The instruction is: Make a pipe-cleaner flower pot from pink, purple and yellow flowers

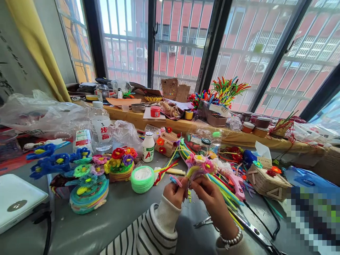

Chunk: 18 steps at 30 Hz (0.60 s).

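Above the grey counter (pixel 119 212), a bunch of fuzzy yellow and lilac stems (pixel 193 173) is held up between two bare hands. By the left hand (pixel 174 191) it is pinched low, thumb against fingers; a small pink-and-blue fuzzy piece (pixel 175 180) is seen beside that grip. By the right hand (pixel 209 193) it is clamped between bent fingertips, just beside the left. Whether the pink fuzzy flower with a yellow centre (pixel 208 165) is joined to the bunch cannot be told.

Step in hand judged to be the gathering or shaping of stems; for the next move, a steady left pinch seems called for while the stems are worked by the right fingertips.

Containers, outward: white lining shown inside a mint-green round ribbed tub (pixel 142 180). Red, yellow and purple fuzzy flowers borne by a yellow-and-orange coiled pot (pixel 121 173); green, pink and blue ones by a pastel-striped round pot (pixel 89 194). Contents hidden in a white plastic bottle with a green label (pixel 148 147). Farther back, on the yellow-covered window ledge (pixel 119 112), a small red tub (pixel 155 111) is noted, contents not visible.
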Each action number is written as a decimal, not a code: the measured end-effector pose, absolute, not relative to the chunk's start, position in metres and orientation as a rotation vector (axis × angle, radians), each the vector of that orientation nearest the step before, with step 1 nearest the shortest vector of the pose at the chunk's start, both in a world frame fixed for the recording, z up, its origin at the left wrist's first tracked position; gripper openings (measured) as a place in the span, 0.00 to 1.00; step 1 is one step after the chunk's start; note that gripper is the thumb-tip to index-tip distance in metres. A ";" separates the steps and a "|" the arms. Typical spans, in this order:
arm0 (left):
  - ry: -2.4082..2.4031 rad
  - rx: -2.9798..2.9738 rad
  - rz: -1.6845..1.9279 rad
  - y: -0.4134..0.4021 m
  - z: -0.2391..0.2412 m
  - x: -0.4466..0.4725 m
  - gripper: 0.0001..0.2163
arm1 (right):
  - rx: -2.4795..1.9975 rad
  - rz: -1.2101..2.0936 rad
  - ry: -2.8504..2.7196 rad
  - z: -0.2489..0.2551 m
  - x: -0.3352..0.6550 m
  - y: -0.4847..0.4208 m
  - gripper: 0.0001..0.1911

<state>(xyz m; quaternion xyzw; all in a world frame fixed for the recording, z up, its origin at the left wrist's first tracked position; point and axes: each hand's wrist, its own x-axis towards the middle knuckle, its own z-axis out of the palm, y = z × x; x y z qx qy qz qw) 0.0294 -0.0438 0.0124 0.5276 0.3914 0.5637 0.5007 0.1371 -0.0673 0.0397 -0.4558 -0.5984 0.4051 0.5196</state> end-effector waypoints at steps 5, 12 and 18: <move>0.938 1.346 1.360 -0.045 0.012 0.030 0.19 | -1.099 1.087 -1.345 0.040 0.141 -0.068 0.12; 0.740 1.192 1.183 -0.046 0.017 0.029 0.20 | -1.007 1.251 -1.133 0.028 0.141 -0.066 0.09; 0.441 0.858 0.871 -0.043 0.015 0.033 0.21 | -0.869 1.291 -1.167 0.029 0.142 -0.066 0.08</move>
